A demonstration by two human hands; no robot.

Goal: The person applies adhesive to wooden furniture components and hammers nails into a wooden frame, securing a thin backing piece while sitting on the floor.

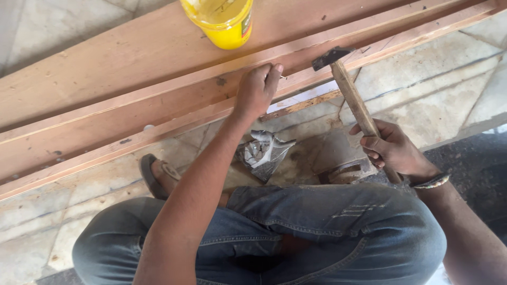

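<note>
My left hand [257,89] rests on the edge of a long wooden frame [158,100] and pinches a small nail [283,77] against the wood with thumb and fingertips. My right hand [392,150] grips the lower part of a wooden hammer handle [355,100]. The dark metal hammer head [328,57] hovers just right of the nail, close to the frame's edge. I sit on the floor in blue jeans, knees bent.
A yellow plastic container [223,21] stands on the wooden boards at the top. A crumpled plastic bag of nails [262,153] lies on the stone floor by my knee. A sandal [153,174] is on my foot at left. A thin wooden strip [301,105] lies below the frame.
</note>
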